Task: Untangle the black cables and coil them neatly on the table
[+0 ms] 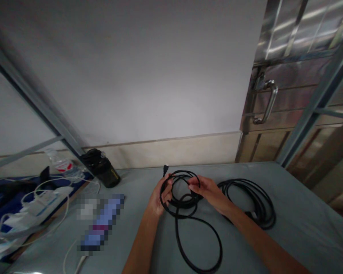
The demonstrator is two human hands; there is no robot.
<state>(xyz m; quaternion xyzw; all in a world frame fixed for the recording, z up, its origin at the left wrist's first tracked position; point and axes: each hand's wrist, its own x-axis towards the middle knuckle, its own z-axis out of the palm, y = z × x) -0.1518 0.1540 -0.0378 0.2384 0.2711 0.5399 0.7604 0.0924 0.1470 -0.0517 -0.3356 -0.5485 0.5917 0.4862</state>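
Note:
My left hand (160, 195) is closed around the loops of a black cable (178, 205), and a dark connector sticks up above its fingers. On the other side of the loops my right hand (207, 190) pinches the same cable between thumb and fingers. A loose length of it hangs down and sweeps in a wide curve towards the front. Beyond my right forearm lies a second coil of black cable (264, 201) on the grey tabletop (240, 251), partly hidden by the arm.
A black cup (104, 167) stands at the back left beside a clear plastic bottle (63, 163). Nearer lies a pixelated blue object (105, 220). White cords and a power strip (42, 207) fill the left side. Metal frame posts (317, 102) rise at both sides, before a wall and door.

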